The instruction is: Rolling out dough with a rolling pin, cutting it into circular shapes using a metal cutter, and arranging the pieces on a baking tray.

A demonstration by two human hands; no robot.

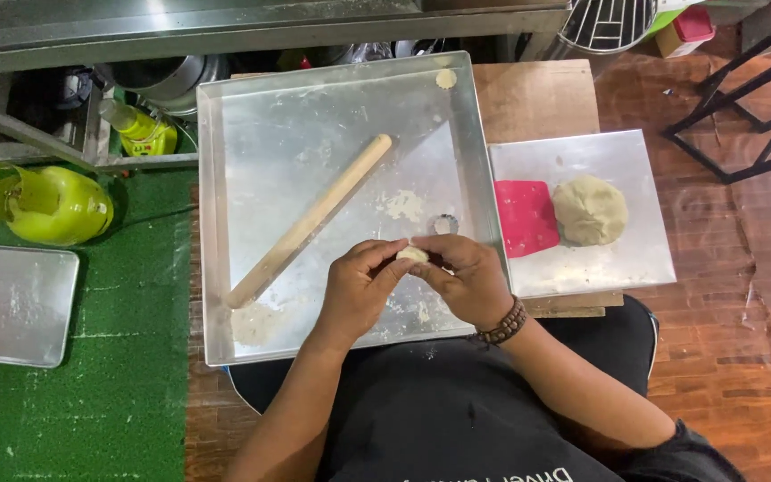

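My left hand and right hand are together, clamped on a small pale dough piece above the large square metal tray. The long wooden rolling pin lies diagonally in that tray, left of my hands.

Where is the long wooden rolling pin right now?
In the head view, the long wooden rolling pin lies diagonally on the large metal tray, left of centre, just up-left of the left hand.

Both forearms are reaching forward, the left hand and right hand curling together, fingertips meeting, a bead bracelet circling the right wrist.
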